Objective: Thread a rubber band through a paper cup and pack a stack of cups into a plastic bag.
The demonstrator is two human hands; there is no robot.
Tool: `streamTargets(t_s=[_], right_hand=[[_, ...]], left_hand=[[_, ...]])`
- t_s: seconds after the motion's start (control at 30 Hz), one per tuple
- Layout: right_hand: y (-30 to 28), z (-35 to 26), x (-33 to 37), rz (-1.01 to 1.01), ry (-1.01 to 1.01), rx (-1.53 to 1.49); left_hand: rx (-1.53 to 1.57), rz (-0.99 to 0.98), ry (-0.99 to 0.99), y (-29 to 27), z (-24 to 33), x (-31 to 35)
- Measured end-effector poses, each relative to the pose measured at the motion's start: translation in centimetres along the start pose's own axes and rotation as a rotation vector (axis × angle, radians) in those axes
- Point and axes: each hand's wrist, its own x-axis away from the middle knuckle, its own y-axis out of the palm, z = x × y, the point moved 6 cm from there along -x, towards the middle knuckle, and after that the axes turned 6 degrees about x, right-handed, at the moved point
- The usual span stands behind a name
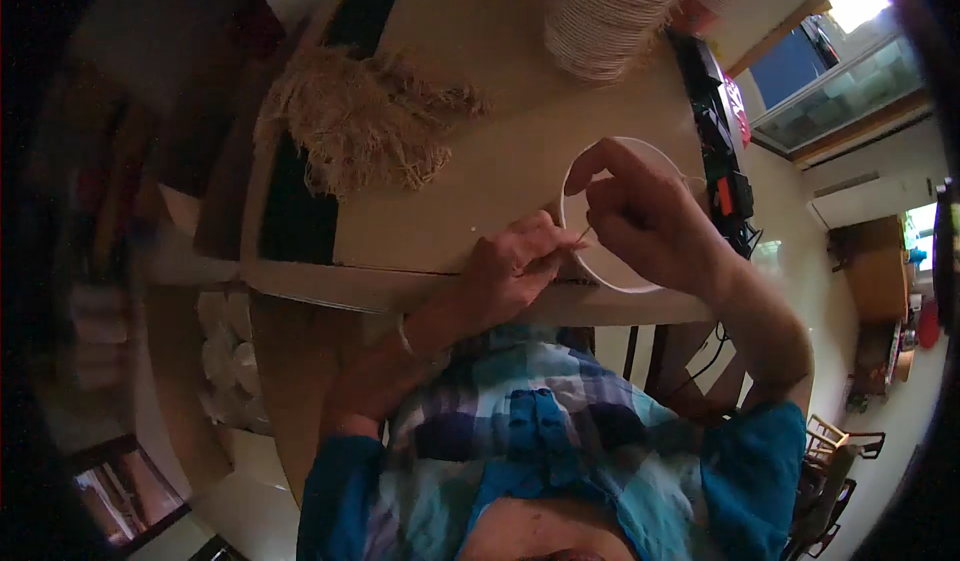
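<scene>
Over the near edge of the table (510, 146), right of its middle, is a white ring (612, 286), its right rim partly covered by the right hand (655, 221); the left hand (515, 261) has thumb and forefinger pinched on the ring's left rim, its other fingers folded in; the right hand reaches across the ring with fingers bent, the forefinger curving over the far side of the rim, its thumb largely hidden, so that I cannot tell what its fingertips grip; a thin strand (586, 232) shows between the two hands, its ends lost among the fingers; a pale band (404, 335) circles the left wrist; far left on the table lies a tangled heap of tan fibre (355, 126), its loose ends too fine to separate; at the far side stands a ribbed, pale spool of cord (612, 21), its top cut off by the frame, with something reddish just right of it, hard to make out; along the right edge of the table sit dark objects, one with an orange-red part (733, 196), their kinds unclear; the far left of the room sinks into blur and shadow.
</scene>
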Motion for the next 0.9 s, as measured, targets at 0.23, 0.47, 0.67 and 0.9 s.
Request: streamTargets(t_s=[0.23,0.47,0.67,0.9], right_hand=[[-4.1,0.8,-1.7,-0.141,0.050,0.179],[-9.1,1.5,-2.9,-0.148,0.030,0.402],[-12.6,3.2,-2.8,-0.083,0.088,0.542],[-12.7,7.1,-3.2,-0.124,0.071,0.455]], left_hand=[[-0.060,-0.147,0.033,0.3,1.2,-0.4],[-0.086,-0.023,-0.020,-0.2,0.3,-0.6],[-0.150,0.012,-0.022,-0.4,0.4,-1.0],[-0.192,0.026,0.006,-0.4,0.7,-1.4]])
